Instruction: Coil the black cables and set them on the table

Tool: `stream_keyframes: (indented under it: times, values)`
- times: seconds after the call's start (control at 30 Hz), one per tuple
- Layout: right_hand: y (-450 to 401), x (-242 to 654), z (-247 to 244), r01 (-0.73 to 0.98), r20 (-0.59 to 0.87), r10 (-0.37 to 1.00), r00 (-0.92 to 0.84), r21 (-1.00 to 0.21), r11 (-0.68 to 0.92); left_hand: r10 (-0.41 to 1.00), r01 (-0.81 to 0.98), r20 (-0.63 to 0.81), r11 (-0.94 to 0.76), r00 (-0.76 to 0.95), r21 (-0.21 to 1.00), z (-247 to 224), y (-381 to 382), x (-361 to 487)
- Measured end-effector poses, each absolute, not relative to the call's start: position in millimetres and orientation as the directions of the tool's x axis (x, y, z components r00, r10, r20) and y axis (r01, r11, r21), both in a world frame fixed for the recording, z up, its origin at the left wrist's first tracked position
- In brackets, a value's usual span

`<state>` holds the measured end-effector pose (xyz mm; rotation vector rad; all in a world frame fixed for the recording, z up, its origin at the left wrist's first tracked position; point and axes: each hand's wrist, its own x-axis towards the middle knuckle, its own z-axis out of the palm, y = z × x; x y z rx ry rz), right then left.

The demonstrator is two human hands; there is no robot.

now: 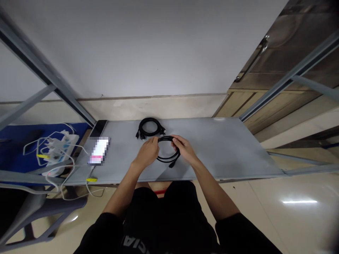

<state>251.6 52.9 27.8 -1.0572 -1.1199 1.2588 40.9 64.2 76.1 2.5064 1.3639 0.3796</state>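
Observation:
A coiled black cable (166, 161) hangs in loops between my two hands, above the front half of the grey table (225, 148). My left hand (148, 151) is closed on the left side of the coil. On the upper right side, my right hand (184, 148) pinches the loops between thumb and fingers. One dark connector (172, 164) dangles at the coil's lower right. Just beyond my hands lies a second coiled black cable (144, 121) on the table, with several plugs at its ends.
At the table's left lie a phone with a lit, blurred screen (99, 151) and a dark phone (98, 128). White charging cables (72, 169) run to a power strip (59, 153) on a blue surface. Grey metal posts (280, 84) rise at both sides; a wall stands behind.

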Motion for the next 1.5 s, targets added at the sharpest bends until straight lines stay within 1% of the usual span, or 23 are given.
stream_keyframes:
  times: [0.13, 0.23, 0.37, 0.43, 0.5, 0.6, 0.7, 0.8, 0.93, 1.0, 1.1, 1.23, 1.33, 1.4, 1.5]
  values:
    - [51, 248, 30, -0.101, 0.055, 0.998, -0.039, -0.994, 0.051, 0.788, 0.649, 0.247, -0.608, 0.564, 0.458, 71, 70, 39]
    - [52, 246, 28, -0.079, 0.092, 0.995, -0.022, -0.993, 0.09, 0.759, 0.608, 0.259, -0.64, 0.598, 0.47, 70, 74, 44]
    - [54, 248, 18, -0.091, 0.156, 0.977, 0.142, -0.981, 0.17, 0.729, 0.59, 0.226, -0.665, 0.646, 0.458, 70, 79, 48]
    - [52, 254, 11, -0.075, 0.168, 0.957, 0.236, -0.979, 0.19, 0.75, 0.597, 0.229, -0.641, 0.62, 0.483, 69, 80, 47]
    - [47, 261, 3, -0.04, 0.15, 0.947, 0.284, -0.985, 0.168, 0.788, 0.607, 0.242, -0.597, 0.566, 0.525, 68, 81, 43]
    - [39, 268, -8, 0.004, 0.104, 0.964, 0.243, -0.994, 0.106, 0.816, 0.595, 0.248, -0.558, 0.523, 0.578, 68, 82, 38]
    - [37, 268, -10, 0.03, 0.118, 0.971, 0.207, -0.993, 0.114, 0.809, 0.563, 0.242, -0.555, 0.535, 0.612, 70, 83, 37]
    - [41, 265, -2, 0.094, 0.173, 0.963, 0.208, -0.983, 0.157, 0.819, 0.568, 0.218, -0.535, 0.531, 0.626, 75, 82, 38]
    - [45, 267, 18, 0.242, 0.281, 0.943, 0.181, -0.942, 0.234, 0.837, 0.611, 0.164, -0.501, 0.522, 0.613, 84, 80, 38]
    - [45, 268, 28, 0.299, 0.327, 0.934, 0.146, -0.914, 0.273, 0.827, 0.609, 0.161, -0.514, 0.539, 0.604, 88, 80, 38]
    - [44, 267, 38, 0.334, 0.376, 0.921, 0.105, -0.885, 0.324, 0.796, 0.585, 0.173, -0.555, 0.58, 0.592, 93, 80, 41]
    - [44, 259, 43, 0.334, 0.44, 0.898, 0.023, -0.85, 0.408, 0.753, 0.565, 0.141, -0.59, 0.642, 0.578, 97, 79, 50]
    - [45, 254, 42, 0.306, 0.469, 0.88, 0.068, -0.85, 0.429, 0.733, 0.504, 0.146, -0.583, 0.664, 0.637, 100, 79, 55]
    - [47, 252, 38, 0.233, 0.43, 0.898, 0.098, -0.887, 0.399, 0.723, 0.439, 0.16, -0.562, 0.672, 0.701, 101, 80, 56]
    - [50, 248, 29, 0.039, 0.255, 0.966, 0.047, -0.966, 0.254, 0.711, 0.378, 0.163, -0.536, 0.684, 0.754, 98, 81, 54]
